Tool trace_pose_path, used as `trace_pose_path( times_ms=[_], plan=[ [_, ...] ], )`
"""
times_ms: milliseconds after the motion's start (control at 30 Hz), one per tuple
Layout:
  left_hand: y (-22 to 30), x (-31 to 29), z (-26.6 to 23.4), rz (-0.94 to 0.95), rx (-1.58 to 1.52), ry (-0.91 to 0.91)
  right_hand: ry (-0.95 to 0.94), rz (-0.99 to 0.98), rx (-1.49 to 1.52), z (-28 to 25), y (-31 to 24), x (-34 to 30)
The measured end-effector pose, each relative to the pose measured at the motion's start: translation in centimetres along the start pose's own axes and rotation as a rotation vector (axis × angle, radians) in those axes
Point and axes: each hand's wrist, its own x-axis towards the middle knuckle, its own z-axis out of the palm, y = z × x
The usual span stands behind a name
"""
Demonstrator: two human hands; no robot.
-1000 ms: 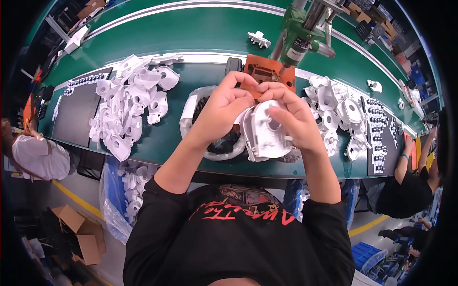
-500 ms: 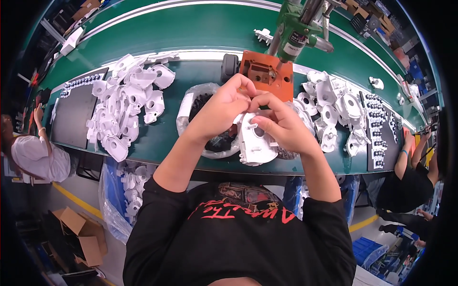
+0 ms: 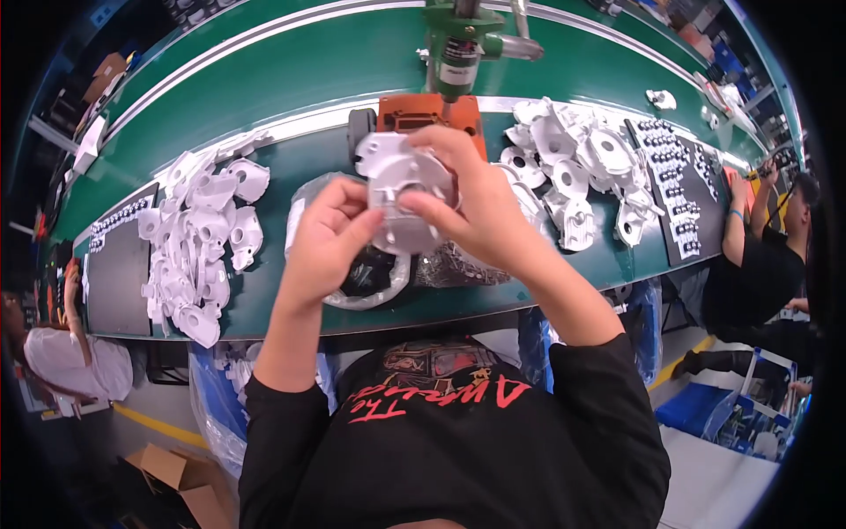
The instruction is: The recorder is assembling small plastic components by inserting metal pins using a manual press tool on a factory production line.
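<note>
A white plastic housing [image 3: 407,167] is held up between my two hands, above the front of the green bench. It is slightly blurred, with a rounded body and a flat tab at its far left. My left hand [image 3: 328,242] grips its lower left edge with thumb and fingers. Across its right side lies my right hand [image 3: 471,198], thumb on the near face and fingers round the far edge. Below the hands sits a clear plastic bag [image 3: 401,286] with black parts in it. Beside that lies a bag of small metal pieces [image 3: 463,269].
Piles of white housings lie left [image 3: 203,238] and right [image 3: 582,167]. An orange fixture [image 3: 471,123] stands behind my hands under a green press [image 3: 454,57]. Dark boards with small black parts flank the piles, at left [image 3: 123,273] and right [image 3: 674,194]. Other people work at both sides.
The housing has been raised and turned, showing a different face. My fingers, bunched together at its top before, are now spread to its two sides. The view has swung to the right.
</note>
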Motion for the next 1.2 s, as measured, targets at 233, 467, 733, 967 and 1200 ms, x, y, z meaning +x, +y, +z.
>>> trace_pose_path(
  times_ms=[233,467,733,967,1200],
  plan=[
    [-1.3,5.5,-3.3,0.555,1.555,0.009,-0.294,0.256,-0.266,-6.0,3.1,-3.3],
    [-6.4,11.3,-2.8,0.586,1.821,0.025,-0.300,0.075,-0.583,-3.5,4.3,-6.4],
    [-8.0,11.7,-4.0,0.810,1.664,0.070,-0.291,0.096,-0.533,-3.7,4.8,-6.3],
    [-6.5,12.5,-2.3,0.652,1.699,-0.040,-0.234,0.074,-0.536,-3.4,5.2,-6.8],
    [-7.9,14.1,-2.7,0.650,1.647,-0.063,-0.248,0.077,-0.532,-3.2,5.1,-6.6]
  ],
)
